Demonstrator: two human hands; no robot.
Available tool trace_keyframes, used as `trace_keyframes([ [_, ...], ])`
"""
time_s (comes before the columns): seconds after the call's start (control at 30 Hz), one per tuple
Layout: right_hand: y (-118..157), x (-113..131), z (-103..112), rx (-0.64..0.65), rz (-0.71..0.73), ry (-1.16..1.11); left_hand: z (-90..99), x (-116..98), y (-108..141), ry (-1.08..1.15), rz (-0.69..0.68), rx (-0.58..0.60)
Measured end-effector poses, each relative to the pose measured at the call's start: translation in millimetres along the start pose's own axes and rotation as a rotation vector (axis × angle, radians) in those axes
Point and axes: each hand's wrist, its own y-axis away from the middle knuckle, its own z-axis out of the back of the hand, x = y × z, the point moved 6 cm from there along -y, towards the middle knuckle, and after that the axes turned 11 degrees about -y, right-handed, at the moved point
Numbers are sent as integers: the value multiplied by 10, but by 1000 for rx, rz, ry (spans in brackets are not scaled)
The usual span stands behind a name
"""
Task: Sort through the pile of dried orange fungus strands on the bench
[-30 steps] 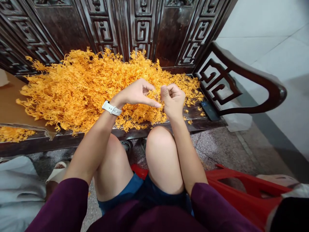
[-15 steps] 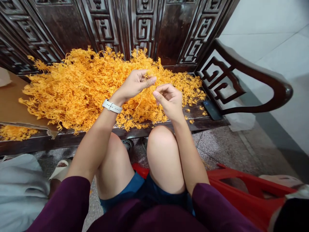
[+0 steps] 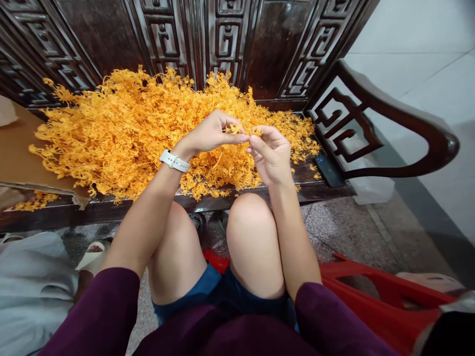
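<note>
Pinching orange bits (image 3: 233, 129) over the orange pile (image 3: 129, 123).
Some clamped in my left fingers (image 3: 235, 139), some clamped right at the tips of my right fingers (image 3: 261, 147).

Dk bench (image 3: 276, 54), wht wall (image 3: 419, 29)

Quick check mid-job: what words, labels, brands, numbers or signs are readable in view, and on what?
No readable text.
Dark phone: faint bluish mark, too small to read.
White watch strap: no lettering I can make out.
Cardboard: no print visible.
Orange sprigs: no label visible.
</note>
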Motion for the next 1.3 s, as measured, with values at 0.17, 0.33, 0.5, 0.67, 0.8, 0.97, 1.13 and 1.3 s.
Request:
trace_keyframes([
  [0.17,-20,-73,32,-8,6,44,7,36,18,87,34,-3],
  [0.33,-15,-90,14,41,-60,-54,-121,49,-25,185,-51,59],
  [0.5,66,-34,-105,105,-155,-211,-241,41,-68,337,-116,128],
  [0.67,80,24,-172,159,-141,-309,-314,42,-69,442,-113,92],
  [0.8,27,111,-86,154,-45,-421,-261,102,-19,648,0,-31],
  [0.97,26,205,-37,110,-2,-420,-102,173,46,773,175,-197],
  [1.13,168,162,-198,294,-102,-292,-35,252,26,723,213,-264],
  [1.3,44,25,4,269,-142,-364,0,226,20,633,192,-253],
])
